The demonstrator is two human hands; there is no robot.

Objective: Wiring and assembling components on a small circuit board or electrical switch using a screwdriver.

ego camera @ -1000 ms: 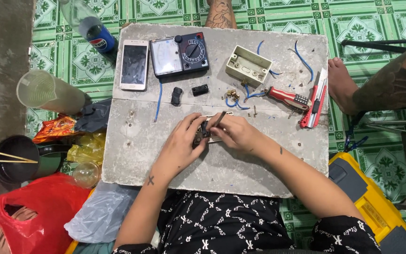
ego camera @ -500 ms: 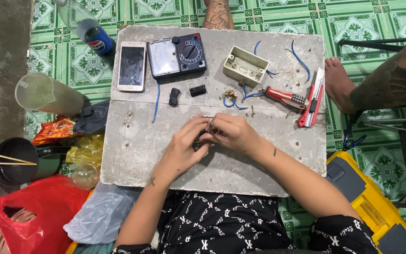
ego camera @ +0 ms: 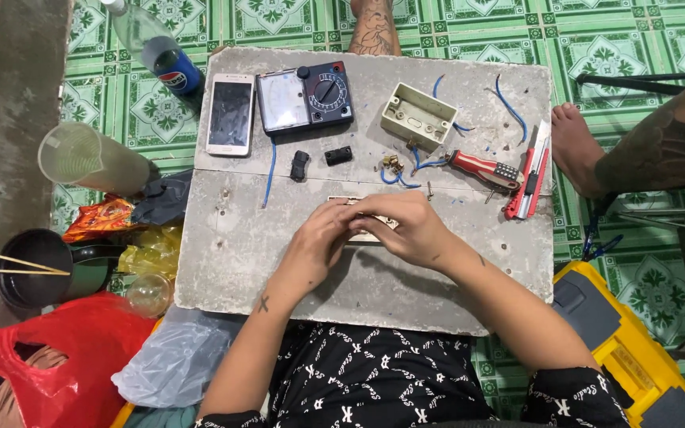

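Head view, looking straight down at a grey slab used as a table (ego camera: pixel 231 261) on a green patterned tile floor.

Left hand (ego camera: pixel 316 246) and right hand (ego camera: pixel 406 231) meeting at the middle of the table, fingers curled together around a pale flat plate (ego camera: pixel 374 230); only slivers of it visible between and above the fingers. Grip of both hands pressed in on that plate, left from the near side, right draped over the top. Whether a small black part sits inside the plate: cannot tell, hidden under the fingers.

Beyond the hands, along the far half of the table: a white phone (ego camera: pixel 230 114), a dark meter with a dial (ego camera: pixel 304 98), two small black parts (ego camera: pixel 319 161) lying loose, a beige open box (ego camera: pixel 419 116), a small brass fitting with blue wire (ego camera: pixel 394 168), a red-handled screwdriver (ego camera: pixel 483 170), a red utility knife (ego camera: pixel 529 174). A long blue wire (ego camera: pixel 269 174) lying apart from the rest.

Judged from the layout: assembly part-way. Box empty and unwired, black parts and brass fitting not yet fitted, tools set down untouched.

Off the table: a bottle (ego camera: pixel 160 55), a clear cup (ego camera: pixel 93 158), a red bag (ego camera: pixel 65 357), a yellow toolbox (ego camera: pixel 636 349), another person's bare foot (ego camera: pixel 576 147) at right.
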